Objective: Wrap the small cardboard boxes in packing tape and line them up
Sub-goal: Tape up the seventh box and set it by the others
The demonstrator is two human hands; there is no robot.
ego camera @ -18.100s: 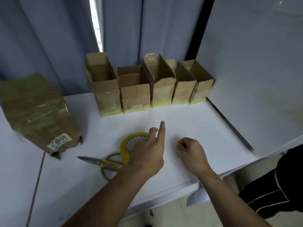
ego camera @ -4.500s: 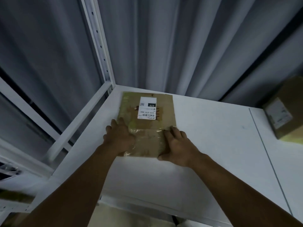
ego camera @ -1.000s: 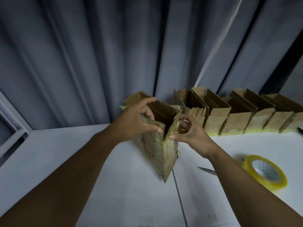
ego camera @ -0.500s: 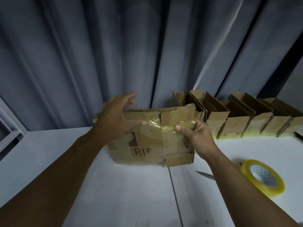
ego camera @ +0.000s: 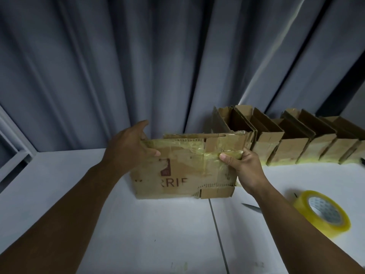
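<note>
on the white tabletop (ego camera: pixel 158 224), just left of its dark seam (ego camera: pixel 217 230), i see a worn box (ego camera: pixel 183 175) standing on its long edge, its printed face toward me and yellowish tape across the upper part. i cannot tell whether its lower edge rests on the surface or hangs just above it.

my left grip (ego camera: pixel 128 147) grasps the box's top left corner, thumb pressed on the front face and the other fingers reaching over the top. my right grip (ego camera: pixel 245 167) is clenched round the box's right end, thumb on the tape band and fingers curled behind.

just behind and to the right, a row of boxes (ego camera: pixel 292 149) stands open-topped against the curtain (ego camera: pixel 177 66), side by side, with yellow tape showing at their bases. the nearest one touches or nearly touches the held box.

at the right, a tape roll (ego camera: pixel 324 212) lies tilted on the tabletop, and a scissors blade (ego camera: pixel 250 207) pokes out from under my right forearm. grey folds of curtain fill the whole back; a pale frame (ego camera: pixel 13 155) slants in at far left.
</note>
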